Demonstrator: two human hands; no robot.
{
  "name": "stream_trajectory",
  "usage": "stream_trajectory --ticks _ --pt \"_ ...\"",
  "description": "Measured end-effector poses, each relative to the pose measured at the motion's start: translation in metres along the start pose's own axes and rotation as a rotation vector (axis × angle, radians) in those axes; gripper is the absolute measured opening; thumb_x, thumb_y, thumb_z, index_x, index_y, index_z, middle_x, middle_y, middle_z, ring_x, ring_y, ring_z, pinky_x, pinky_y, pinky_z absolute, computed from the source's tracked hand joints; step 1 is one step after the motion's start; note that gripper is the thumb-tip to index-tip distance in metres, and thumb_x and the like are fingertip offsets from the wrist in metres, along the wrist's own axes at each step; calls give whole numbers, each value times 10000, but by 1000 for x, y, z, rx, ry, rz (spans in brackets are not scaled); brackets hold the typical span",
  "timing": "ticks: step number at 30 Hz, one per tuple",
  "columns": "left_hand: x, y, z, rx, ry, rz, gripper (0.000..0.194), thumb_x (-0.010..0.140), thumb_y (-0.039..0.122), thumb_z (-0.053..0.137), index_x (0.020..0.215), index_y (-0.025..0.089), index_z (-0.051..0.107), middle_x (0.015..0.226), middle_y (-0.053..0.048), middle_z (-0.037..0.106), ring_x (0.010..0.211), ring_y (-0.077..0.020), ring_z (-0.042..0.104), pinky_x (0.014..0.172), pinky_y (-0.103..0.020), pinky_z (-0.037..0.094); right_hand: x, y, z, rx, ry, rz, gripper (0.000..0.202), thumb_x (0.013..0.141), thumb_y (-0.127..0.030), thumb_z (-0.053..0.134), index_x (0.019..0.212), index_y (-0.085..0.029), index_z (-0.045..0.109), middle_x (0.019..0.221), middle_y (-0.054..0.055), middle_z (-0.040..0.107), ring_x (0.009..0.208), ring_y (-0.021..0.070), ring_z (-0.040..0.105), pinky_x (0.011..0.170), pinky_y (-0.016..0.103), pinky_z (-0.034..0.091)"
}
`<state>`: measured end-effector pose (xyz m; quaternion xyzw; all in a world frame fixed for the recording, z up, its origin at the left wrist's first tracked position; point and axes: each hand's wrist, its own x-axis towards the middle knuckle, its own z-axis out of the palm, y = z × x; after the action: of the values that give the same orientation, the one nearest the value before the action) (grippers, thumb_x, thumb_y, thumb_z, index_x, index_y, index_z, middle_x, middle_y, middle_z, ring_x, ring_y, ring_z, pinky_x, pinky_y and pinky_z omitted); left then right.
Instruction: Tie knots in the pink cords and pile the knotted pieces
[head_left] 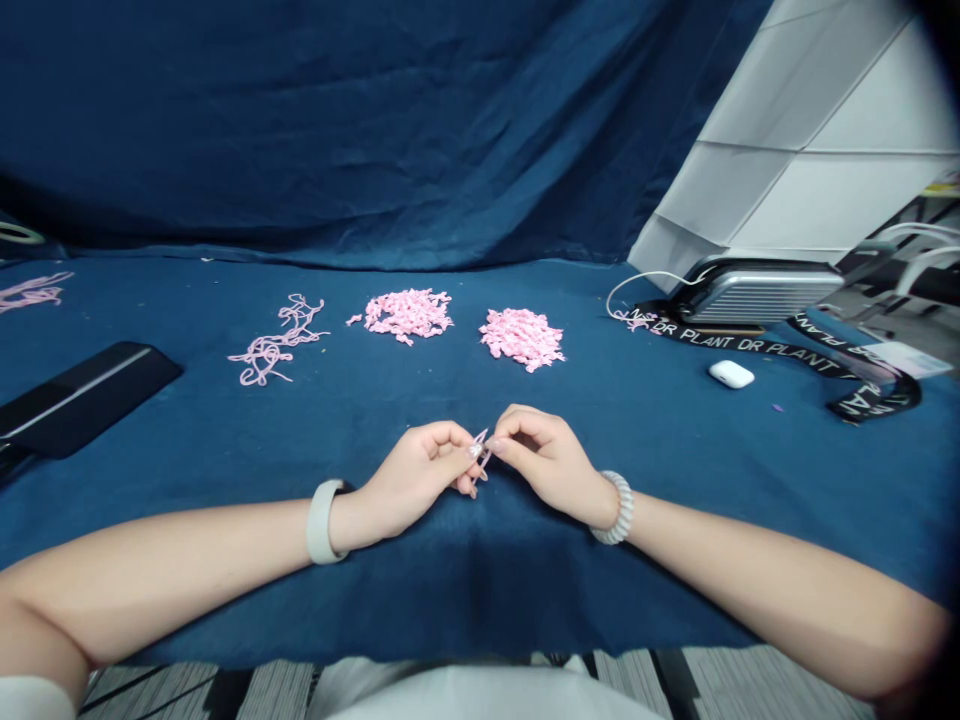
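My left hand (427,465) pinches a thin pink cord (484,462) between thumb and fingers at the middle of the blue cloth. Close against it, my right hand (544,460) has thumb and index finger pressed together on the same cord. Beyond my hands lie two heaps of small pink pieces, a looser left heap (409,315) and a rounder right heap (521,338). Tangled pink cords (274,345) rest left of the heaps. The fingertips hide part of the held cord.
A black flat object (90,395) lies at the left, with more pink strands (34,291) behind it. On the right are a white earbud case (731,375), a black lettered strap (720,340) and a silver ribbed device (772,295). Blue cloth (375,120) hangs behind.
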<state>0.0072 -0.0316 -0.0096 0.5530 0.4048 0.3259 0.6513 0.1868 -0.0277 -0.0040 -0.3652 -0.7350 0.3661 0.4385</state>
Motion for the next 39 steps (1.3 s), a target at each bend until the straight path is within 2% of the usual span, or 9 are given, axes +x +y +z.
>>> stream_trajectory --ticks 3,7,14,20,31,39 --pt "-1 1 0 -17 -8 6 254 785 353 573 776 102 540 668 -18 622 558 -50 565 630 -191 473 1 0 0 8 28 3 176 828 -225 563 669 -149 562 683 12 546 633 97 502 619 238 405" --pt "-1 2 1 -7 -24 -8 230 789 321 567 777 91 552 646 -23 629 504 -40 547 557 -159 447 1 1 -1 19 64 27 186 825 -241 567 663 -151 549 665 7 519 612 97 474 591 239 390" --pt "0 6 3 -7 -6 -47 232 772 312 586 766 83 552 628 -29 638 447 -36 530 519 -158 446 0 -2 0 -5 22 -15 154 828 -224 564 690 -159 584 706 26 578 650 111 534 623 250 427" --pt "-1 11 4 36 -65 -91 277 758 357 601 759 81 576 590 -28 627 479 -60 569 521 -158 455 0 -2 0 -33 15 -23 139 822 -200 570 693 -158 601 692 17 572 645 103 533 626 242 427" --pt "-1 16 4 132 -144 -117 290 759 359 594 676 81 588 604 -30 633 480 -44 565 529 -139 451 -2 -2 0 -56 -36 -42 134 818 -174 565 690 -157 599 693 15 566 648 104 527 634 245 425" --pt "-2 16 4 178 -146 -116 333 769 398 569 645 90 545 541 -11 600 413 -32 517 469 -128 425 -1 -1 1 -77 -60 -18 145 831 -180 546 691 -158 575 691 11 555 642 102 517 629 240 418"
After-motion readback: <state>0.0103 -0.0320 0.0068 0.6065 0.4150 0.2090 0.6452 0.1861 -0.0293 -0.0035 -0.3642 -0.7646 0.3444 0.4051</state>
